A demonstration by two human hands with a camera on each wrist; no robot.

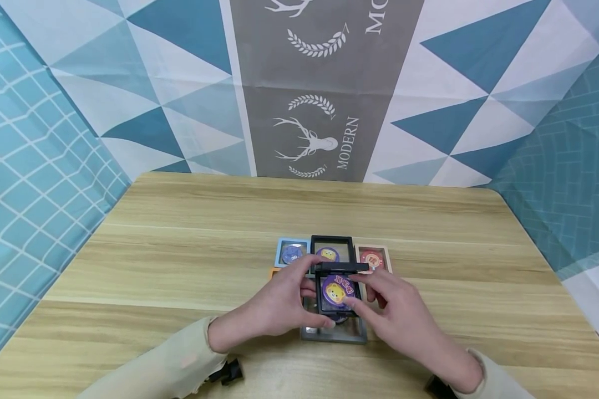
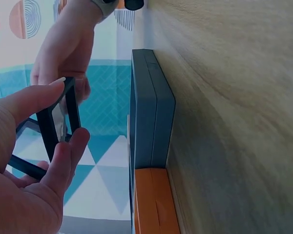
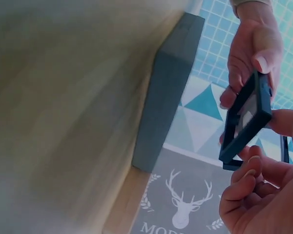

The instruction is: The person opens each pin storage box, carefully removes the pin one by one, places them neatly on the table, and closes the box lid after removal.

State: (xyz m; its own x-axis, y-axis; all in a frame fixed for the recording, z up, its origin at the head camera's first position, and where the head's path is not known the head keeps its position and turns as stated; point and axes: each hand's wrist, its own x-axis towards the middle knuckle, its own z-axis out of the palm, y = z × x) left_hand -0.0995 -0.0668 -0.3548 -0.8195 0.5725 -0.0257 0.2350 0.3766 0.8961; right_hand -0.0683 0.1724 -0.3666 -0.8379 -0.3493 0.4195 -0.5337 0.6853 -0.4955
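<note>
Both hands hold a black hinged display case above the table, its lid swung open toward the far side. A purple round badge with a yellow cartoon face lies inside. My left hand grips the case's left edge between thumb and fingers. My right hand pinches its right edge, with the index finger on the badge. The left wrist view shows the black case edge-on in my left hand's fingers. In the right wrist view the black case sits between both hands.
A grey case lies on the wooden table under the hands. Behind it are a blue case, a pink case with a red badge, and an orange case. Patterned cloth walls surround the table.
</note>
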